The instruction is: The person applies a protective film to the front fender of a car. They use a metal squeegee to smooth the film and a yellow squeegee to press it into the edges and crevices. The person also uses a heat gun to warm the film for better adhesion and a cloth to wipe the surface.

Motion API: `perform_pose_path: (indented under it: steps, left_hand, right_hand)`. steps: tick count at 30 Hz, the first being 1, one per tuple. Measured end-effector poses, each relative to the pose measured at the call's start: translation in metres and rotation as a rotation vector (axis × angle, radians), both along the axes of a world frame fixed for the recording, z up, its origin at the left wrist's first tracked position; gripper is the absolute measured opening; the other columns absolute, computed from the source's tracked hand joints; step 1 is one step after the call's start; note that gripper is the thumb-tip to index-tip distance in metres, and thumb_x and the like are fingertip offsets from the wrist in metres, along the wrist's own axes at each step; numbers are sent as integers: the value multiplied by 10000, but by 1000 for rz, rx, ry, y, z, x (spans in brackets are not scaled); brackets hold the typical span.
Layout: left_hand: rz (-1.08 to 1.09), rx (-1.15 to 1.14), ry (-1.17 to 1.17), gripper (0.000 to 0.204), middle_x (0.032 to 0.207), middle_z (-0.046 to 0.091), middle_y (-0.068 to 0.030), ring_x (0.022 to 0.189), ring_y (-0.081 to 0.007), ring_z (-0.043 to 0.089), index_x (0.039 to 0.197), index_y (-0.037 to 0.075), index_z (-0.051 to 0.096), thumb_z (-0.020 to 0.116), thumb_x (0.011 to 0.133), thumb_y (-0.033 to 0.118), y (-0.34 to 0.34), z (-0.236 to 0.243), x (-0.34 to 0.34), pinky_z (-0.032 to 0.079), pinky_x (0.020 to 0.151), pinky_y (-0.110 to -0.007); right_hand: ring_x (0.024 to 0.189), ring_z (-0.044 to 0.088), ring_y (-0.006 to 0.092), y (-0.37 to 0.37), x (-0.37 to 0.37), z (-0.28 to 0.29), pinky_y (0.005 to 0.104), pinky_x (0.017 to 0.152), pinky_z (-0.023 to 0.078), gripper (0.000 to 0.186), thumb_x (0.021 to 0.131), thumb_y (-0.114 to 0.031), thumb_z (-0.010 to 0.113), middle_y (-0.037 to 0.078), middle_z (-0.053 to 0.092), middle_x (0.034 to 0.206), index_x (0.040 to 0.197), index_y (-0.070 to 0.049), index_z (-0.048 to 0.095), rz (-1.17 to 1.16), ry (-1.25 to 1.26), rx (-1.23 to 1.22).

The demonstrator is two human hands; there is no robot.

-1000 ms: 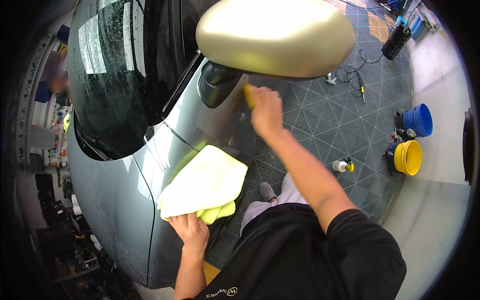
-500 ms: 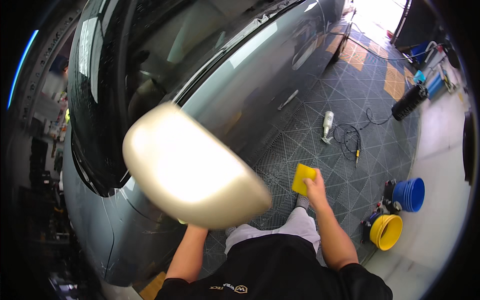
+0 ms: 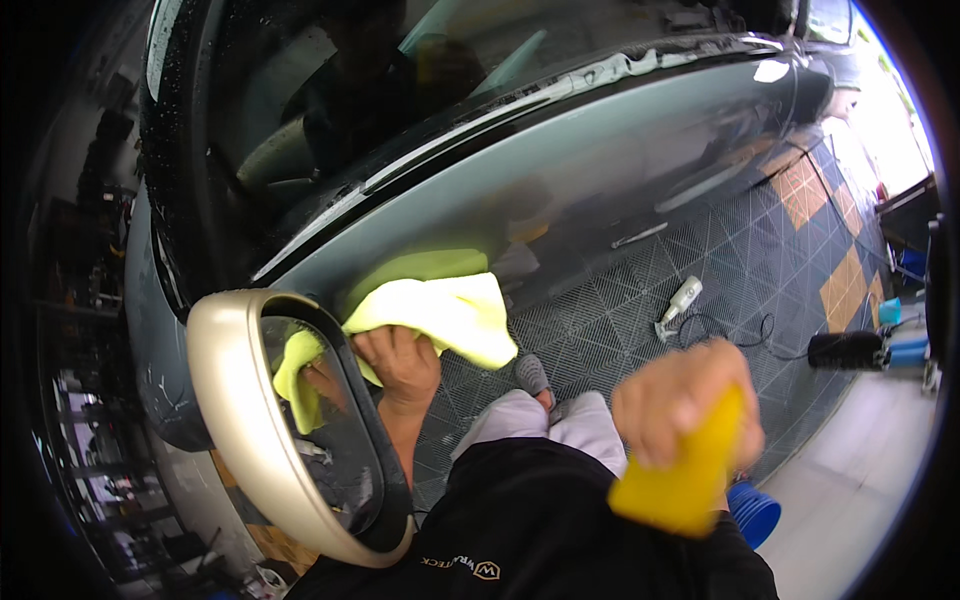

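Observation:
My left hand is closed on a bright yellow-green cloth against the grey car door, just behind the gold side mirror. The mirror glass reflects the cloth and fingers. My right hand is blurred by motion, closed round a flat yellow squeegee, out to the right over my body, apart from the car. Above the door, the dark side window carries water drops, and a pale crinkled strip runs along its lower trim.
A white spray bottle lies on the tiled floor by a black hose. A black cylinder stands near the pale wall at right. A blue bucket shows beyond my right arm. Dark shelving lines the far left.
My view has swung toward the side window and door. My left hand and cloth have moved from the front fender to the door beside the mirror. My right hand has raised the squeegee toward me.

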State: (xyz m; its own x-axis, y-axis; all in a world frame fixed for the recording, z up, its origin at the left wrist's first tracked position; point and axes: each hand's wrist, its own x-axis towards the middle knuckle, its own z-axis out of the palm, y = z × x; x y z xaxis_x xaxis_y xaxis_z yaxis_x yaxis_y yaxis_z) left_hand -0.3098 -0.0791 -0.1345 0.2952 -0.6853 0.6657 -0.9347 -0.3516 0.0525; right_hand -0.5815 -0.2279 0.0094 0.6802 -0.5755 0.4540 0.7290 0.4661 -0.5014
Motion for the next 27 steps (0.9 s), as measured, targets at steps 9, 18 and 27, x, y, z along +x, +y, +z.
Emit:
perform_pose_path:
  steps: [9,18,27]
  left_hand:
    - [243,-18,-66,630,1412,585,-226,1333,-416,547,1435,-9,540,649,978,411,-49,-10,-16,358,1167,-604]
    - [857,-305,366,325,1184,706,-190,1111,-351,660,1242,-14,666,583,1019,207,-106,83,42,512,949,-439]
    - [709,-297,903,349,1199,679,-194,1161,-273,658,1302,-57,583,571,1012,138,-31,16,-133,500,1019,-385]
  right_hand:
    - [459,424,134,-88,61,57,290,405,254,244,1014,-140,554,36,484,653,1071,-32,765,483,-441,-273]
    - [512,482,176,-177,79,86,320,420,308,341,1047,-220,479,63,530,714,1094,-16,749,1085,-424,-115]
    - [820,667,205,-232,78,53,357,721,564,478,856,-76,772,134,653,956,1224,-2,476,353,507,-48]
